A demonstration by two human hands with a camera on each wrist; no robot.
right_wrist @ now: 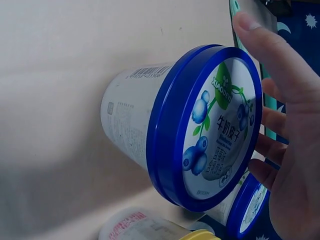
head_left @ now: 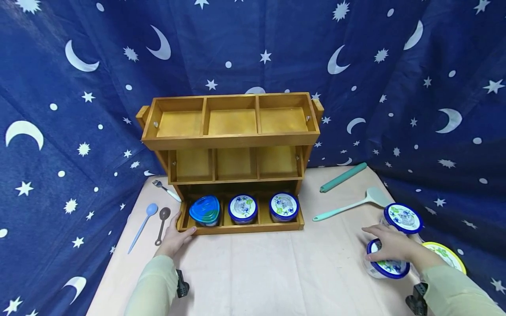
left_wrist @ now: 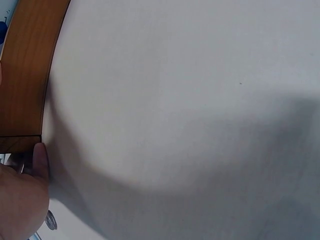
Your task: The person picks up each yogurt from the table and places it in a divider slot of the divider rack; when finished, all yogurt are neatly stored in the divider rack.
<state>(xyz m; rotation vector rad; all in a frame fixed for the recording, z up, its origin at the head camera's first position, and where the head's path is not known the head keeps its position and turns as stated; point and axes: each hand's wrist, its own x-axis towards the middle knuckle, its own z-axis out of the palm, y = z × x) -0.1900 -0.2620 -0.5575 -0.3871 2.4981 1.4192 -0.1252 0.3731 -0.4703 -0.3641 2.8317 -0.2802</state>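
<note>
Pale green sleeves [head_left: 152, 285] cover both forearms; a black wrist unit [head_left: 182, 284] is fitted at each wrist. The hands are well apart. Left hand [head_left: 175, 239]: grips the left front corner of the wooden rack [head_left: 245, 229], thumb across the front rim of the bottom tier. Right hand [head_left: 397, 246]: extends over the near tub [right_wrist: 182, 127], thumb spread away from the fingers; contact with the lid cannot be determined. The near tub stands on the cloth [head_left: 272, 272], right of the rack, blue lid fitted. Just behind it stands a second tub [head_left: 403, 218], also blue-lidded; a yellow-lidded tub [head_left: 446, 256] stands to the right. Bottom tier, left to right, one per compartment: a blue-lidded container [head_left: 205, 210], a middle tub [head_left: 243, 208] and an end tub [head_left: 283, 206]. Left of the rack lie a fork [head_left: 167, 190], a blue spoon [head_left: 151, 210] and a brown spoon [head_left: 164, 214]. Right of the rack lie a green rod [head_left: 343, 177] and a turquoise spatula [head_left: 376, 197]. Behind hangs a blue curtain [head_left: 253, 48] printed with moons and stars.
</note>
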